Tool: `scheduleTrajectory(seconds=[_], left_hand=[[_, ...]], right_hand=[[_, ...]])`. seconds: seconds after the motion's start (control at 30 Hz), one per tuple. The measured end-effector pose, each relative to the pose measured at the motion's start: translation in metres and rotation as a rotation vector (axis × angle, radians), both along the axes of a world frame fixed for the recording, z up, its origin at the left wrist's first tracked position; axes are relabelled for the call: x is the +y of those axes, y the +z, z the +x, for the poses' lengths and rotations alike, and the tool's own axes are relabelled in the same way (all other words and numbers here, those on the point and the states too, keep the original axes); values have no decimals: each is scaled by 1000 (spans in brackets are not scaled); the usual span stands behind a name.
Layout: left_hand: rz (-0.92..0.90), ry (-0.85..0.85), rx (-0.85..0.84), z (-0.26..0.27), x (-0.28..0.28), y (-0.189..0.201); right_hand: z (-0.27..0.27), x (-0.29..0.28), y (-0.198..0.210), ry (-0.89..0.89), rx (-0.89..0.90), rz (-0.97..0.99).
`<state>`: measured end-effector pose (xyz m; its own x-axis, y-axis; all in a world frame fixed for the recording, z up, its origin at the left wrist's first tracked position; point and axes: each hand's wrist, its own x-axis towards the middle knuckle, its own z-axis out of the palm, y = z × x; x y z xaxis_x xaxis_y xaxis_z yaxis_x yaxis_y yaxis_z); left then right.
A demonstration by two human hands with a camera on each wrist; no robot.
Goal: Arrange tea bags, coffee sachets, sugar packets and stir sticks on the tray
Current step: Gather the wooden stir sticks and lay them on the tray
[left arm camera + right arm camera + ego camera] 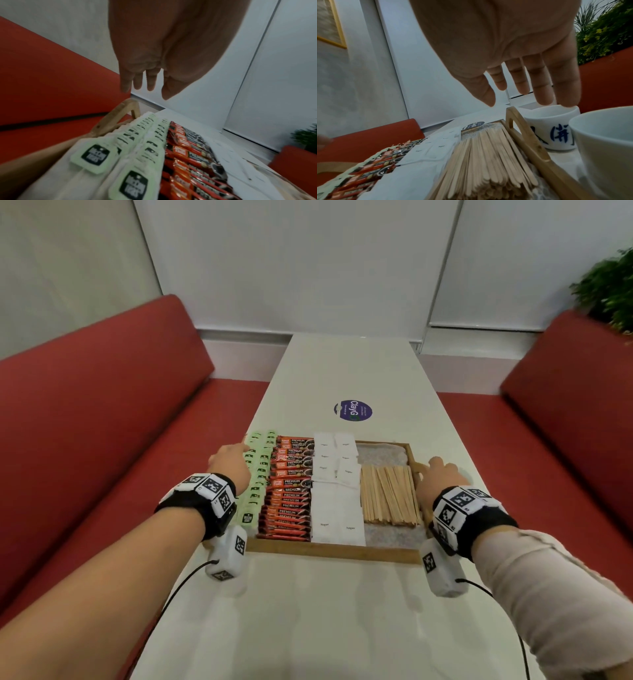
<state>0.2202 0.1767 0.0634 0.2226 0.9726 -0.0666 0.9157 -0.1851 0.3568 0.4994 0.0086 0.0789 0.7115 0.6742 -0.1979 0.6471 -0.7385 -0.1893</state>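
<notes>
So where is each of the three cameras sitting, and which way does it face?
Head: above, facing forward and down at the tray; both forearms, left hand, right hand show.
Left wrist: under the open left hand, facing along the tea bags.
Right wrist: under the open right hand, facing along the stir sticks.
All three show the coffee sachets.

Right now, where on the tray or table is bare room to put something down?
On the tray, only the liner strip beyond the sticks, by the far rim. Tea bags, coffee and sugar fill the rest. The table is bare before the tray and beyond the sticker. Cups crowd the right handle.
</notes>
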Motion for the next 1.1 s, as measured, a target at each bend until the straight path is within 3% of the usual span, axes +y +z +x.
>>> scheduleTrajectory(seconds=[0.13,0.47,0.87,1.1], left_hand=[[-78,-32,118,-5,12,-9],[-25,-34,348,-1,22,-15],[4,49,216,-3,12,-14],[36,7,220,-8,14,-13]], right_hand=[[8,8,-16,8,44,-18],[10,16,-20,67,-2,-61],[-2,26,-32,-47,-44,-81],[-7,27,-30,-1,-125,-153]])
